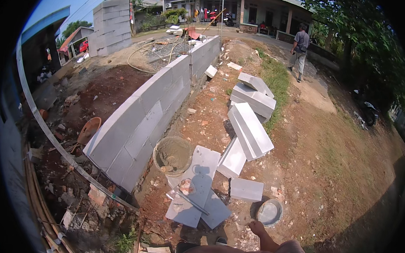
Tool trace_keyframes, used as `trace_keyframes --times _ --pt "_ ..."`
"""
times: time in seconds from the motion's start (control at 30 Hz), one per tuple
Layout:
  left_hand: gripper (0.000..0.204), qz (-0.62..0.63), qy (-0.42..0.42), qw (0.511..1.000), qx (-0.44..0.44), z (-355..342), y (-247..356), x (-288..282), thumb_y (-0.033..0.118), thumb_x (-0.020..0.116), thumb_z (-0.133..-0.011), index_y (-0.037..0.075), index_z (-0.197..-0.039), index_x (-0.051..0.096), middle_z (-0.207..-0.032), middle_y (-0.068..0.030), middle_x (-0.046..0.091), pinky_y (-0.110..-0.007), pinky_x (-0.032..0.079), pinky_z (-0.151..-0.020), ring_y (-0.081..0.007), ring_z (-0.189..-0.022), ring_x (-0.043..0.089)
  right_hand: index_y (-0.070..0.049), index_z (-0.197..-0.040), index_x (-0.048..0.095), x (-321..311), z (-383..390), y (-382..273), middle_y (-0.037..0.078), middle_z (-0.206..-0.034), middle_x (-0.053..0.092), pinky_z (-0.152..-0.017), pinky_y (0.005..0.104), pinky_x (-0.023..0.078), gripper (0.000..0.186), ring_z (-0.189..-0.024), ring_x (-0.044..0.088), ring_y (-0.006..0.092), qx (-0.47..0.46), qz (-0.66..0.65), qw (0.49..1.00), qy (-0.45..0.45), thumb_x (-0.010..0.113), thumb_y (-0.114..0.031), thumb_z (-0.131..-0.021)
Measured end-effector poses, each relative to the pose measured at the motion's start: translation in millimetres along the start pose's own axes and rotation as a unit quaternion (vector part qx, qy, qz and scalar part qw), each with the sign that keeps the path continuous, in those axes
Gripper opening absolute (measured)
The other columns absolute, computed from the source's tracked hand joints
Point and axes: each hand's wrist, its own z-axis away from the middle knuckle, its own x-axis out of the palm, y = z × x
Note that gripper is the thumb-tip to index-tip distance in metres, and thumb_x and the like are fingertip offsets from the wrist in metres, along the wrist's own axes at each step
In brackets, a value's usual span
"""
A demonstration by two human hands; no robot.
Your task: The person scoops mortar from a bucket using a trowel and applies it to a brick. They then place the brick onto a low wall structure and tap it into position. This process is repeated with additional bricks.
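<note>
My right hand (pixel 256 227) reaches down at the lower right, close beside the near rim of a small round bucket (pixel 278 214) with pale grey contents. Its fingers are too small and dark to read, and contact with the rim is unclear. My left hand does not show. Left of the bucket lies a single light grey block (pixel 246 189). Two crossed grey blocks (pixel 204 164) lie in front of me, with a straight metal bar (pixel 192 203) and a broken brick piece (pixel 186 185) on top. Behind them stands a bucket of wet mortar (pixel 173 153), a wooden tool handle (pixel 166 169) at its near rim.
A low grey block wall (pixel 140 111) runs away on the left. Several loose blocks (pixel 251 130) lie piled ahead. A long curved metal strip (pixel 61 146) and bamboo poles (pixel 36 196) edge the left side. A person (pixel 301 45) walks at the far right.
</note>
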Motion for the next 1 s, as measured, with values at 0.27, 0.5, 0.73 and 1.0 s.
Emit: trace_keyframes --times 0.27,0.5,0.73,1.0 --pt "0.033 0.155 -0.020 0.986 0.059 22.4 119.7 19.5 0.032 0.054 -0.081 0.002 -0.081 0.066 -0.076 -0.0149 0.066 -0.039 0.049 -0.069 -0.0233 -0.075 0.064 -0.016 -0.102 0.065 -24.5 49.4 235.3 0.013 -0.103 0.064 -0.085 0.0463 0.046 0.031 -0.098 0.061 0.0333 0.070 0.365 0.915 -0.158 0.041 -0.033 -0.091" --pt "0.035 0.095 0.062 0.988 0.106 41.5 139.6 -10.0 0.034 0.058 -0.080 -0.001 -0.078 0.063 -0.061 -0.0108 0.057 -0.039 0.044 -0.059 -0.0218 -0.060 0.055 -0.017 -0.106 0.063 5.6 88.9 256.0 0.014 -0.103 0.064 -0.085 0.0463 0.046 0.033 -0.098 0.060 0.0332 0.113 0.306 0.921 -0.213 0.038 -0.033 -0.093" --pt "0.037 -0.020 0.060 0.996 0.055 37.7 54.8 22.4 0.037 0.060 -0.081 0.001 -0.073 0.064 -0.067 -0.0152 0.061 -0.043 0.045 -0.065 -0.0261 -0.067 0.058 -0.016 -0.105 0.062 13.6 44.2 197.3 0.014 -0.099 0.065 -0.081 0.0458 0.047 0.027 -0.096 0.062 0.0316 -0.042 0.322 0.937 -0.130 0.043 -0.026 -0.088" --pt "0.054 0.033 0.017 0.997 0.060 60.7 78.8 7.9 0.044 0.060 -0.080 -0.001 -0.108 0.060 -0.102 -0.0250 0.062 -0.040 0.047 -0.084 -0.0356 -0.098 0.059 -0.015 -0.104 0.062 -9.9 6.1 209.6 0.012 -0.091 0.066 -0.075 0.0452 0.049 0.025 -0.090 0.064 0.0299 -0.042 0.358 0.932 -0.040 0.053 -0.022 -0.082"
